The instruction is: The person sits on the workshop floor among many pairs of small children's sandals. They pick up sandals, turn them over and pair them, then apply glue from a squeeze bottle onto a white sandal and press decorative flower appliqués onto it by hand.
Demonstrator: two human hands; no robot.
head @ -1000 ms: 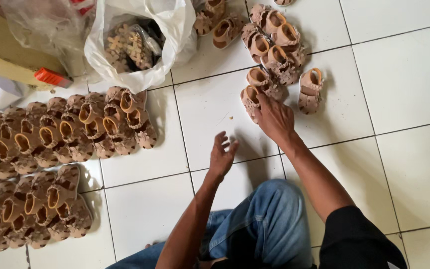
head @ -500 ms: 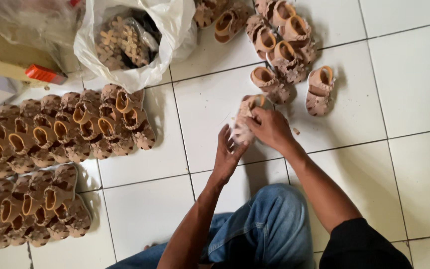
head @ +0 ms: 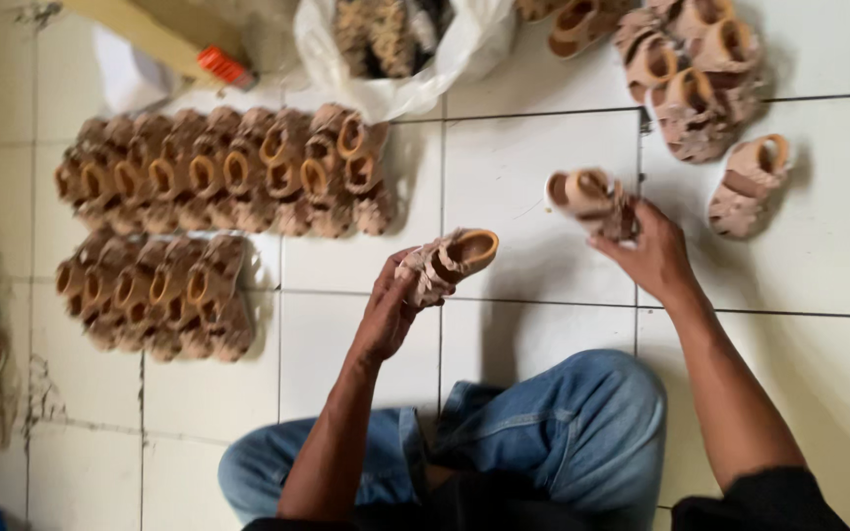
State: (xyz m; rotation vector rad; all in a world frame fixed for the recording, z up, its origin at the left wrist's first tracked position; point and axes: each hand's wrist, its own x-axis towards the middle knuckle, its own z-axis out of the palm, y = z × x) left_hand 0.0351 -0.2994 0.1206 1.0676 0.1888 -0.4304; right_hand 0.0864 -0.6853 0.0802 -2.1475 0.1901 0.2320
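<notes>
My left hand (head: 393, 313) holds a small tan sandal (head: 448, 260) by its heel, raised above the white tiled floor (head: 523, 157). My right hand (head: 653, 258) grips a second small tan sandal (head: 590, 200) a little to the right, also lifted off the tiles. The two sandals are apart, with a gap of tile between them. My knees in blue jeans (head: 563, 423) are just below both hands.
Two neat rows of sandals (head: 223, 175) (head: 154, 293) lie at the left. A loose pile of sandals (head: 691, 69) and a single one (head: 748, 185) lie at the upper right. A white plastic bag (head: 395, 49) with more sandals sits at the top.
My right hand picked sandals up from beside the loose pile. My left hand rose from the floor and took one; each hand now holds a sandal. The view shifted left.
</notes>
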